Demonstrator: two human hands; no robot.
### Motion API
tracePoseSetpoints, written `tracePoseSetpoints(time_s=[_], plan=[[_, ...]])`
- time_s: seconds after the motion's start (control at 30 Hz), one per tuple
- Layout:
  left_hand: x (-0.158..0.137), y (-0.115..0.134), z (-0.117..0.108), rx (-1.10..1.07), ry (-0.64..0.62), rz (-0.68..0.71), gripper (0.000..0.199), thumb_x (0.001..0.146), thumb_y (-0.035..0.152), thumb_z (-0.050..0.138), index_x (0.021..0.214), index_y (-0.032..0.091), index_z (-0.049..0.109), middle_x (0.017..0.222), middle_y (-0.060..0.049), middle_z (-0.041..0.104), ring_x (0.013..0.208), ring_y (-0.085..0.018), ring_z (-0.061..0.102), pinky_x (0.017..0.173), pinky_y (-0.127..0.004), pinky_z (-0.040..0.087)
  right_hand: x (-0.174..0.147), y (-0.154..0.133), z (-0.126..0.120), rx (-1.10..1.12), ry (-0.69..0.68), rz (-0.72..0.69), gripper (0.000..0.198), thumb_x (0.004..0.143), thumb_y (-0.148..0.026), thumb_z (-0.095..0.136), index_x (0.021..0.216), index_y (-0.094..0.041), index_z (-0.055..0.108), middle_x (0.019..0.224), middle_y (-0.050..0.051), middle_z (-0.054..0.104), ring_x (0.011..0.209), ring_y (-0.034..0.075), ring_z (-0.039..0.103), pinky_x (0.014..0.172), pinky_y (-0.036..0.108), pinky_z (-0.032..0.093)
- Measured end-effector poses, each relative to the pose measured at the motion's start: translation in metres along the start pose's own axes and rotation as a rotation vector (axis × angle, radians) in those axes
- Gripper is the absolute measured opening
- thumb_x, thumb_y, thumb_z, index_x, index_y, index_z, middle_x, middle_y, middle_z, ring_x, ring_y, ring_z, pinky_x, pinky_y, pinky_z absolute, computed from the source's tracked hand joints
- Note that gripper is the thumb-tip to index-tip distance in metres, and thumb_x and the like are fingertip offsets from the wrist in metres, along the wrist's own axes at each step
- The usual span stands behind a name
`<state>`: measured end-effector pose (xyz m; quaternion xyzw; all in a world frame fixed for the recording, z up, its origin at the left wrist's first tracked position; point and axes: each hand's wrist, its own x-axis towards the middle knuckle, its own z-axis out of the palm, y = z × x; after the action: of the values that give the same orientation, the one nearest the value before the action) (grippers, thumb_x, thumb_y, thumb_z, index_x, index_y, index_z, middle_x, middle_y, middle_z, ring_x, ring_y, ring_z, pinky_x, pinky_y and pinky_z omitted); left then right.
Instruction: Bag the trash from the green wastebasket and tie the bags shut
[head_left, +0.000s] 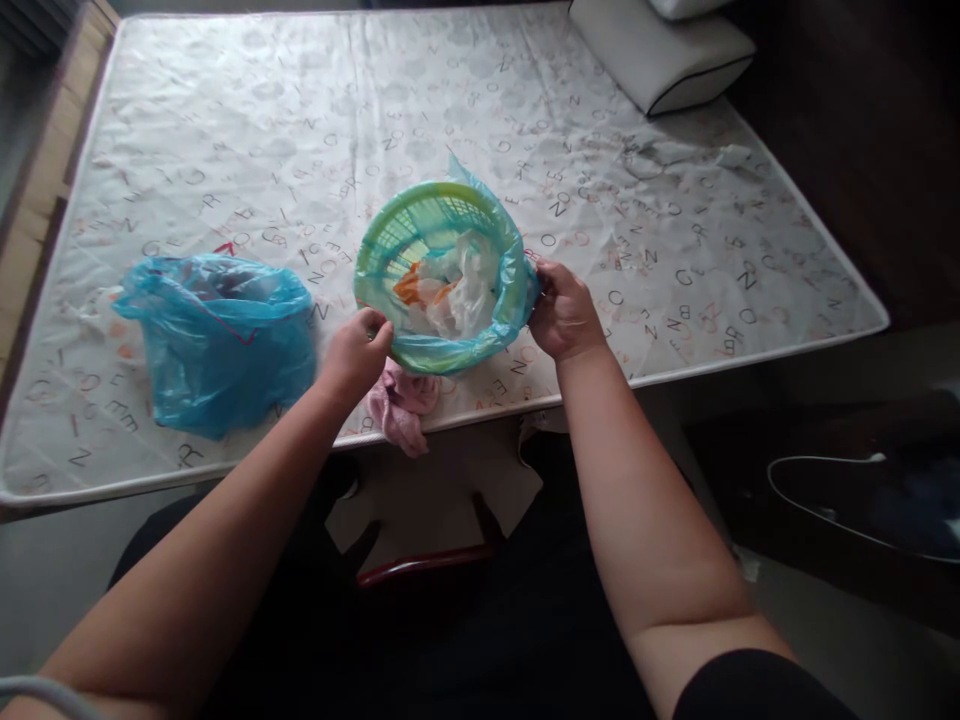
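A green plastic basket [409, 222] stands on the mattress in front of me, with a thin blue plastic bag [511, 262] folded over its rim. Crumpled white and orange plastic bags [469, 285] lie inside it. At the rim's left front, my left hand [356, 345] is closed in a pinch on the liner's edge. Round the right side, my right hand [564, 308] grips the gathered bag material against the basket. A second blue plastic bag [229, 360], full and with a red drawstring, sits upright to the left of my left hand.
A pink cloth [403, 405] hangs at the near edge of the letter-printed mattress [637, 230], just below the basket. White pillows [664, 55] lie at the far right corner. Below the edge are a red-edged stool [427, 565] and, to the right, a white cable [821, 459].
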<state>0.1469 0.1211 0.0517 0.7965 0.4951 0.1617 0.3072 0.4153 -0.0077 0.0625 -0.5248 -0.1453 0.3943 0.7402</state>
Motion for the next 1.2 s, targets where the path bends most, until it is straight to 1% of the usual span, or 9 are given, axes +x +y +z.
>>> tracePoseSetpoints(time_s=[0.17,0.33,0.5,0.63,0.77,0.9,1.03,1.13,1.2], plan=[[0.008,-0.013,0.001,-0.130,0.134,0.002,0.020,0.091,0.040,0.062,0.091,0.021,0.071,0.090,-0.005,0.072,0.088,-0.024,0.064,0.088,-0.037,0.049,0.004,-0.002,-0.006,-0.004,0.094,-0.006,0.035,0.078,-0.053,0.084,0.084,-0.027,0.061,0.074,-0.005,0.064,0.073,0.016,0.068,0.061,0.028,0.055],[0.010,-0.013,0.001,-0.464,0.228,0.040,0.020,0.091,0.041,0.066,0.089,0.022,0.073,0.089,-0.004,0.072,0.088,-0.021,0.065,0.089,-0.033,0.051,0.010,0.000,-0.010,0.044,0.074,-0.020,0.034,0.085,-0.055,0.079,0.082,-0.027,0.060,0.064,-0.006,0.056,0.066,0.015,0.065,0.058,0.028,0.055],[0.012,-0.005,-0.002,-0.931,0.230,-0.125,0.017,0.087,0.037,0.075,0.085,0.024,0.063,0.092,-0.002,0.072,0.082,-0.016,0.068,0.072,-0.025,0.054,0.013,-0.002,-0.012,0.117,0.094,0.018,0.029,0.088,-0.049,0.076,0.081,-0.027,0.058,0.063,-0.006,0.056,0.064,0.014,0.065,0.059,0.027,0.056],[0.018,-0.006,-0.010,-1.107,0.266,-0.213,0.021,0.086,0.031,0.079,0.084,0.026,0.059,0.080,0.001,0.066,0.063,-0.011,0.061,0.054,-0.020,0.045,0.011,-0.004,-0.012,0.156,0.085,0.068,0.026,0.089,-0.045,0.076,0.083,-0.026,0.060,0.063,-0.007,0.057,0.064,0.013,0.066,0.062,0.027,0.059],[0.021,-0.006,-0.018,-1.186,0.191,-0.249,0.024,0.087,0.034,0.080,0.083,0.026,0.058,0.074,0.001,0.066,0.063,-0.013,0.066,0.053,-0.022,0.049,0.007,-0.006,-0.008,0.168,0.037,0.111,0.021,0.087,-0.043,0.079,0.096,-0.028,0.066,0.069,-0.008,0.067,0.067,0.013,0.070,0.065,0.028,0.062],[0.021,0.001,-0.028,-1.268,0.115,-0.339,0.019,0.086,0.032,0.080,0.083,0.025,0.063,0.078,-0.001,0.074,0.066,-0.015,0.072,0.057,-0.023,0.056,0.000,-0.015,-0.004,0.174,0.015,0.097,0.030,0.085,-0.045,0.080,0.109,-0.032,0.067,0.099,-0.005,0.082,0.090,0.018,0.080,0.071,0.032,0.066],[0.018,0.007,-0.042,-1.320,-0.036,-0.357,0.008,0.089,0.031,0.076,0.091,0.024,0.071,0.095,-0.005,0.082,0.073,-0.018,0.077,0.059,-0.024,0.060,-0.009,-0.025,0.002,0.170,-0.072,0.049,0.037,0.085,-0.047,0.077,0.118,-0.038,0.064,0.125,-0.005,0.081,0.119,0.022,0.077,0.079,0.033,0.068],[0.015,0.010,-0.048,-1.351,-0.116,-0.321,0.011,0.093,0.034,0.070,0.097,0.025,0.073,0.102,-0.007,0.083,0.083,-0.022,0.080,0.065,-0.027,0.063,-0.016,-0.030,0.007,0.145,-0.183,0.031,0.047,0.083,-0.049,0.077,0.127,-0.042,0.060,0.134,-0.007,0.077,0.126,0.023,0.073,0.077,0.031,0.067],[0.014,0.011,-0.050,-1.372,-0.124,-0.288,0.014,0.094,0.037,0.068,0.099,0.025,0.073,0.105,-0.007,0.083,0.096,-0.025,0.081,0.071,-0.029,0.066,-0.020,-0.034,0.011,0.136,-0.266,0.035,0.051,0.084,-0.051,0.076,0.131,-0.043,0.057,0.140,-0.008,0.074,0.128,0.023,0.072,0.074,0.030,0.067]])
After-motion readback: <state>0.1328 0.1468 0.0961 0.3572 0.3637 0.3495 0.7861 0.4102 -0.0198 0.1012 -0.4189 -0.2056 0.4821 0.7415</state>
